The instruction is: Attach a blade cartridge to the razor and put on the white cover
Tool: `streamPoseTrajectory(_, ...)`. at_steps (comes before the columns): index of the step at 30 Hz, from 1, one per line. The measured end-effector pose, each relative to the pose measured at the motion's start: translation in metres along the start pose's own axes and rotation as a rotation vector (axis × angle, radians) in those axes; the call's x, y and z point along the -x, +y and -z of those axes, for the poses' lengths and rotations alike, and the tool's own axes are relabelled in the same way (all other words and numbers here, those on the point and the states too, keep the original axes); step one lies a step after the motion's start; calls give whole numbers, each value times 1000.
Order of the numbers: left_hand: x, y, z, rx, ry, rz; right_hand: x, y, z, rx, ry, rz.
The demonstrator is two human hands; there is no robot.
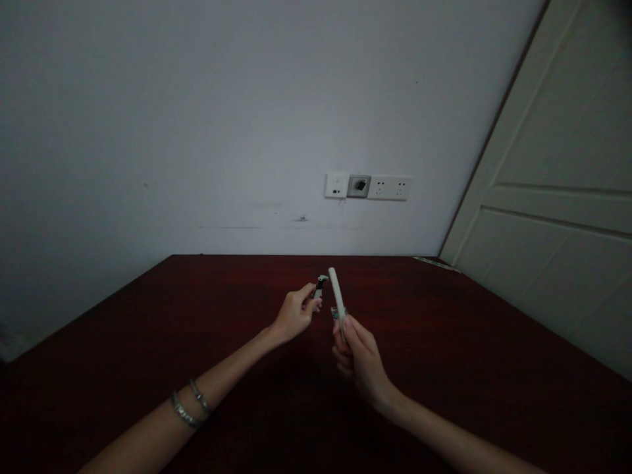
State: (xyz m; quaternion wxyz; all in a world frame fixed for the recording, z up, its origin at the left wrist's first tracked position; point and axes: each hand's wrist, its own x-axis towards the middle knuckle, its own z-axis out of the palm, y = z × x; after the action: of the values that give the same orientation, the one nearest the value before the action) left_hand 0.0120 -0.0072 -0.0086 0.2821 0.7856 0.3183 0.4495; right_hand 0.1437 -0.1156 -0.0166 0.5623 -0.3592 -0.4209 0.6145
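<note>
My right hand [359, 361] is closed around the lower end of a slim white stick-shaped object [336, 289], which stands nearly upright above the dark red table [444, 342]. A small bluish part shows at the stick where my fingers meet it. My left hand [295, 313] pinches a small black and silver piece [320, 286] just left of the white stick, close to it but apart. Two metal bracelets [190, 403] sit on my left wrist.
A white wall rises behind the table, with a row of sockets and a switch plate [368, 186]. A pale panelled door [557, 197] stands at the right. A thin flat strip [434, 263] lies at the table's far right edge.
</note>
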Motion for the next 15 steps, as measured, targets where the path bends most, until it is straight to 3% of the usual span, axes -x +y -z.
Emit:
streamPoseTrajectory(4,-1,1,1,-32,29,-25,4,7,0,68,-88,-74)
streamPoseTrajectory(7,-4,2,8,-120,44,-56,0,-3,5,52,-113,17)
streamPoseTrajectory(11,-9,-3,24,-267,53,-207,-22,-49,23,134,-115,268)
streamPoseTrajectory(15,-12,-14,36,-377,95,-347,-44,-100,51,457,-142,319)
